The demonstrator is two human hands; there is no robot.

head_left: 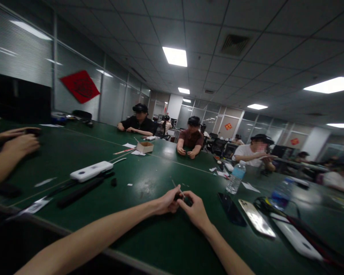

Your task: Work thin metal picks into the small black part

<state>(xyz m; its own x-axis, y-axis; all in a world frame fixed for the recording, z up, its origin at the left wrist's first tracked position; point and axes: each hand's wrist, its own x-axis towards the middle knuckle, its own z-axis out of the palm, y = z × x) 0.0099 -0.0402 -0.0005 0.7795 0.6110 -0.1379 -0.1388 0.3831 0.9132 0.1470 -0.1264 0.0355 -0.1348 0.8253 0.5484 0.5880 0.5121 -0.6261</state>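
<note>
My left hand (169, 201) and my right hand (195, 211) meet just above the green table (149, 236). Fingers of the left hand are closed around a small dark object (177, 196), mostly covered by them. A thin pale stick (173, 182) pokes up at the fingertips between both hands. Thumb and forefinger of my right hand are pinched close to its lower end; which hand grips the stick I cannot tell. To the right of my hands lie a dark phone (231, 208) and a gold-backed phone (256, 217).
A white power strip (91, 171) and a black rod (80, 193) lie left. Right are a water bottle (236, 178), a blue-filled bottle (282, 194) and another white strip (296, 236). A small open box (145, 147) stands farther off. Several people sit around, one person's hands (21, 143) at left.
</note>
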